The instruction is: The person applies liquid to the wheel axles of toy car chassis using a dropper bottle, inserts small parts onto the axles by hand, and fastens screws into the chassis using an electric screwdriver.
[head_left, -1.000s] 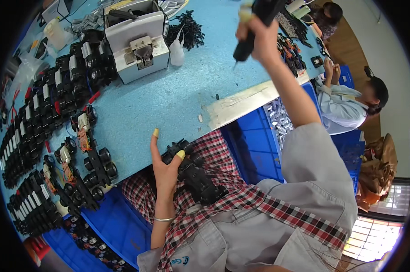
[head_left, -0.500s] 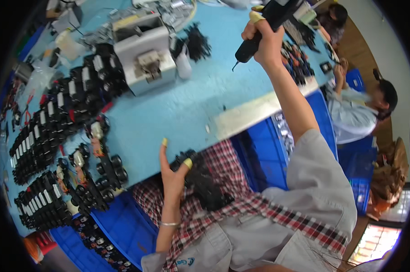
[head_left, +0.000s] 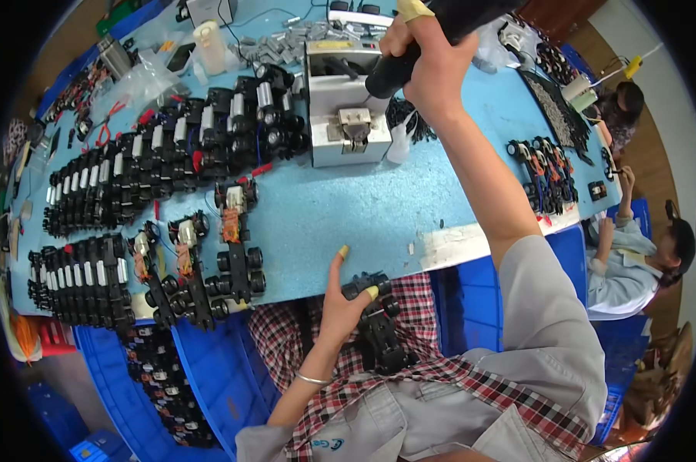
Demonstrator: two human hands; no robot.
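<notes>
My left hand point(head_left: 342, 314) holds a black toy car chassis point(head_left: 380, 327) with wheels over my lap, at the bench's front edge. Its thumb presses on the chassis while the index finger points away, and yellow covers sit on the fingertips. In my raised right hand point(head_left: 434, 65) is a black electric screwdriver point(head_left: 400, 71), its nose end slanting down to the left. That end overlaps the front of a white box-shaped machine point(head_left: 340, 115) with a small metal fixture point(head_left: 355, 127). Whether the bit touches the machine I cannot tell.
Rows of black chassis point(head_left: 171, 146) cover the bench's left side, with several wired chassis point(head_left: 232, 231) nearer me. A white bottle point(head_left: 398, 145) stands beside the machine. More wired chassis point(head_left: 546, 173) lie at right. Blue bins point(head_left: 232, 358) sit below the edge; a co-worker point(head_left: 632, 254) sits at right.
My view has turned, so the bench appears shifted rightward. My right hand has brought the screwdriver from beyond the machine's right side to its front. The left hand still holds the chassis over my lap.
</notes>
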